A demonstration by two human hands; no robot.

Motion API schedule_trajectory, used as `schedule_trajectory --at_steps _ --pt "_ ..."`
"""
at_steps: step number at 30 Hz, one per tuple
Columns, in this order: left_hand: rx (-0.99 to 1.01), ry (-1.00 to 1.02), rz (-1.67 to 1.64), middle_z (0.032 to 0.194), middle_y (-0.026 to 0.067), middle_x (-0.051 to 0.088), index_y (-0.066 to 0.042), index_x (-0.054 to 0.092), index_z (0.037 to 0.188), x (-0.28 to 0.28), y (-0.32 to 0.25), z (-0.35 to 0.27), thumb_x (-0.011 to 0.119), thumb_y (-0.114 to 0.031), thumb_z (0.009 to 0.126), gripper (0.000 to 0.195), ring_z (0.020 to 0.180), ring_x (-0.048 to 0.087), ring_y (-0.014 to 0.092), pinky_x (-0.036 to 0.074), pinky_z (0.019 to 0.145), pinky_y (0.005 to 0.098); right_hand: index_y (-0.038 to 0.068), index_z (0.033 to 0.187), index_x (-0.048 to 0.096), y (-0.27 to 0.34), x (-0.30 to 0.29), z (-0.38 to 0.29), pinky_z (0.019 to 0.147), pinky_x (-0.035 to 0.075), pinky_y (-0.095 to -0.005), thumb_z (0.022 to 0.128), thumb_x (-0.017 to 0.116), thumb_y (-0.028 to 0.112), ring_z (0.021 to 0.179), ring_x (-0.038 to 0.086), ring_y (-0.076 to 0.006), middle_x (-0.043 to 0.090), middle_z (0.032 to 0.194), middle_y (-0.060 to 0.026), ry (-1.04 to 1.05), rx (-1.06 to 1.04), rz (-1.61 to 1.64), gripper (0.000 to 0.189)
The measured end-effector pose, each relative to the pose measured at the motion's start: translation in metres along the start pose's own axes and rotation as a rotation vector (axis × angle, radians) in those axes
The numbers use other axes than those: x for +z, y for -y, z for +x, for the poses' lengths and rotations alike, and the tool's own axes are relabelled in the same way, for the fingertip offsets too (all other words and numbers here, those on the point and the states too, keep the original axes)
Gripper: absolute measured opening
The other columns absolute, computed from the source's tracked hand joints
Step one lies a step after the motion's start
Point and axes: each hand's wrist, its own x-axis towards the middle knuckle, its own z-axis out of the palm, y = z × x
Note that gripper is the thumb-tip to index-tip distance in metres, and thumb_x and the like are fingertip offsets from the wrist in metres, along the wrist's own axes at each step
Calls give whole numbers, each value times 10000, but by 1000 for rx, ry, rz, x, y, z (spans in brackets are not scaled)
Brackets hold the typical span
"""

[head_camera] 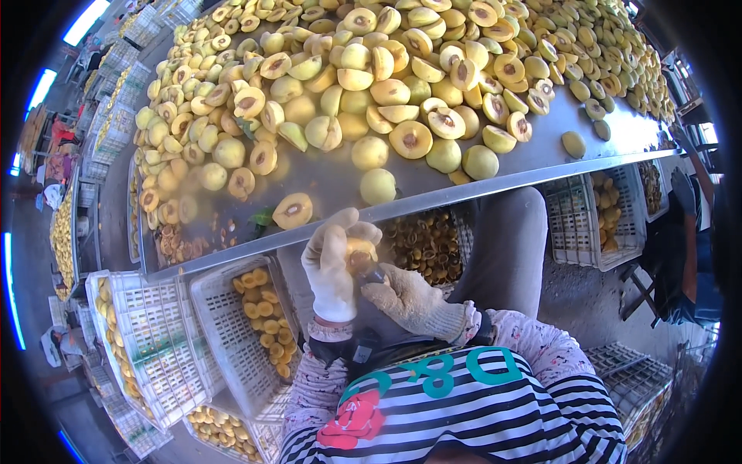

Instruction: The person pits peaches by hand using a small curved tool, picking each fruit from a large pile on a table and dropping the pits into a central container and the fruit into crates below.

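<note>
My left hand (pixel 329 272), in a pale work glove, is raised just past the table's near edge and grips a yellow stone-fruit half (pixel 358 248), perhaps peach or apricot. Its cut face shows a brown centre. In a knitted glove, my right hand (pixel 418 301) holds a small tool with a dark handle (pixel 374 275) against that centre. The tool's tip is hidden. Cut fruit halves (pixel 410 139) and some seemingly whole fruit lie heaped on the metal table (pixel 324 177) beyond my hands. One half (pixel 293 210) lies near the rim, cut face up.
Below my hands, between my legs, a crate holds brown pits or scraps (pixel 426 243). White plastic crates with fruit stand at left (pixel 217 313) and right (pixel 571 223). The table's raised metal lip (pixel 440 197) runs across. A co-worker's gloved hand (pixel 684 191) shows at far right.
</note>
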Motion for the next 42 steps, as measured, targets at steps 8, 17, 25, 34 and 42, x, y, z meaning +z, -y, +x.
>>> schedule_trajectory --at_steps 8,17,25,34,42 --pt "160 154 205 911 111 722 -5 573 1308 -3 -9 0 587 -321 988 450 805 659 119 496 650 205 50 985 595 -2 -19 7 551 437 -286 1006 504 455 601 529 -130 572 689 -25 440 291 346 416" --pt "-145 282 2 845 147 713 7 524 1356 -11 -15 17 460 -178 1014 394 596 618 126 464 537 196 103 834 493 10 -30 10 405 300 -236 1010 468 491 457 366 -76 416 581 23 658 640 659 427" --pt "-235 -28 -523 894 142 649 35 461 1344 8 8 17 340 -159 1027 391 771 623 299 515 766 411 118 764 445 -1 -25 16 311 260 -230 1038 384 457 357 346 -79 370 500 32 974 640 1454 440" --pt "404 -40 1357 902 134 703 -38 665 1064 -36 -95 -18 586 -151 873 235 825 683 256 565 735 357 122 873 501 -1 -49 5 387 329 -254 977 448 598 382 324 -84 390 530 28 458 580 1199 491" --pt "169 -31 1804 924 156 702 -8 647 1010 -62 -79 73 751 -263 805 344 834 680 289 524 775 348 110 892 480 12 -47 -9 438 362 -269 1020 432 510 434 389 -104 432 601 -4 262 526 766 422"
